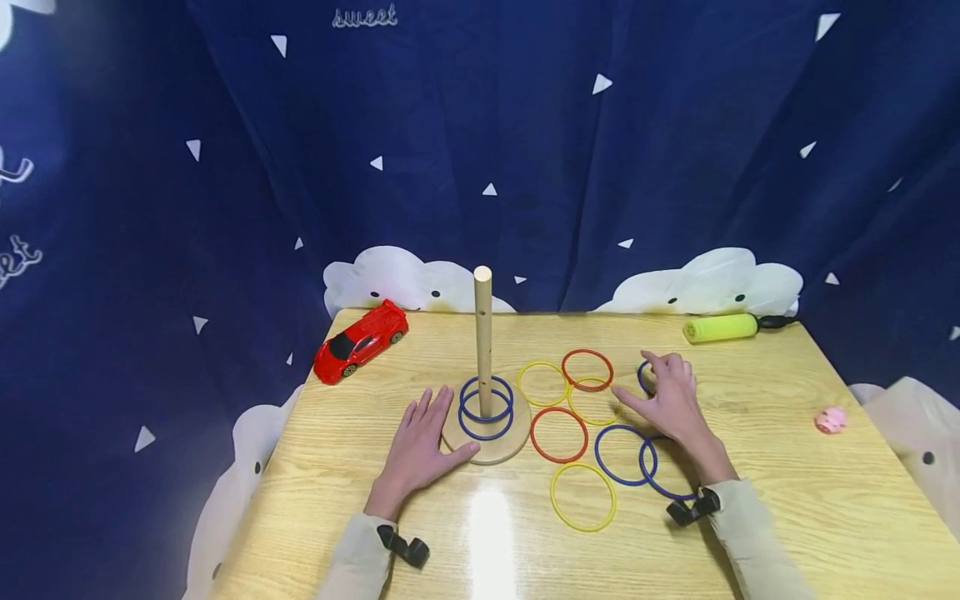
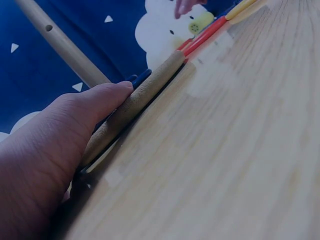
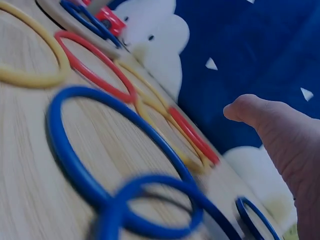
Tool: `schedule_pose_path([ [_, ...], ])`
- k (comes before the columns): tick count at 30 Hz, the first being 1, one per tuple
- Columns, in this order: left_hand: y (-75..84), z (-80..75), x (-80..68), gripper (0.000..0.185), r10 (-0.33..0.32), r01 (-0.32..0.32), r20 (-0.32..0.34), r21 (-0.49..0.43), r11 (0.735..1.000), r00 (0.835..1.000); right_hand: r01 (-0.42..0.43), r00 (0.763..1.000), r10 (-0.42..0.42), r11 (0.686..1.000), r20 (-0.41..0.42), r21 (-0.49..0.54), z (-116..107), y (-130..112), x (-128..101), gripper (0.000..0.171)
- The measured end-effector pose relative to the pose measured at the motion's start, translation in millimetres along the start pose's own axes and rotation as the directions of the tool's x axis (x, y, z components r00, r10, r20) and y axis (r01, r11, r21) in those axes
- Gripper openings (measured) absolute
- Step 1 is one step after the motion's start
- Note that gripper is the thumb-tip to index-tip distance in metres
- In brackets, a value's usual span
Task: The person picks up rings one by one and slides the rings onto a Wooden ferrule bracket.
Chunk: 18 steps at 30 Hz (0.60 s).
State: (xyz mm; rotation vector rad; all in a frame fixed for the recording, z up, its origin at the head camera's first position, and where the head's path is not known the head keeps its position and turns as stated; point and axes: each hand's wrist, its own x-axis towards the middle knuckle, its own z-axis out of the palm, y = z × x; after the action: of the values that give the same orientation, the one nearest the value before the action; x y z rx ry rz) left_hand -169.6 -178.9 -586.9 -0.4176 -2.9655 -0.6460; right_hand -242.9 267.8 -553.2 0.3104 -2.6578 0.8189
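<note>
My left hand [image 1: 423, 446] rests at the near left of a round wooden base [image 1: 495, 453], fingers straight and thumb laid on its rim. From the base rises a wooden peg [image 1: 483, 333]; two blue rings [image 1: 486, 439] lie around its foot. In the left wrist view the thumb [image 2: 107, 100] touches the base edge. My right hand [image 1: 671, 404] hovers over a small visible arc of a blue ring [image 1: 640, 377], thumb and fingers spread apart. The right wrist view shows that blue ring [image 3: 243, 214] lying flat, apart from the thumb [image 3: 250, 109].
Red rings [image 1: 559, 462], yellow rings [image 1: 583, 530] and overlapping blue rings [image 1: 625, 427] lie between the base and my right arm. A red toy car [image 1: 362, 342] stands back left. At the back right lie a yellow pump [image 1: 722, 327] and a pink pig toy [image 1: 830, 420].
</note>
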Motion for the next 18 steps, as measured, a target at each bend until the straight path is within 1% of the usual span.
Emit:
schedule_pose_path([
  [4, 0.3, -0.2, 0.1, 0.113, -0.001, 0.001, 0.001, 0.007, 1.000, 1.000, -0.057, 0.998, 0.057, 0.998, -0.019, -0.004, -10.8, 16.6, -7.4, 0.091],
  [9, 0.2, 0.4, -0.9, 0.113, 0.008, -0.008, -0.006, 0.006, 1.000, 1.000, -0.130, 0.992, 0.129, 0.991, -0.005, -0.019, -22.9, 31.8, -18.7, 0.093],
  [15, -1.1, 1.2, -1.0, 0.113, 0.000, 0.000, 0.005, 0.004, 1.000, 1.000, -0.153, 0.988, 0.153, 0.988, 0.002, -0.030, -29.6, 45.7, -23.6, 0.095],
  [18, -1.6, 1.0, -0.3, 0.113, -0.001, 0.001, 0.007, 0.002, 1.000, 1.000, -0.173, 0.984, 0.174, 0.984, 0.022, -0.050, -29.8, 52.4, -24.3, 0.099],
])
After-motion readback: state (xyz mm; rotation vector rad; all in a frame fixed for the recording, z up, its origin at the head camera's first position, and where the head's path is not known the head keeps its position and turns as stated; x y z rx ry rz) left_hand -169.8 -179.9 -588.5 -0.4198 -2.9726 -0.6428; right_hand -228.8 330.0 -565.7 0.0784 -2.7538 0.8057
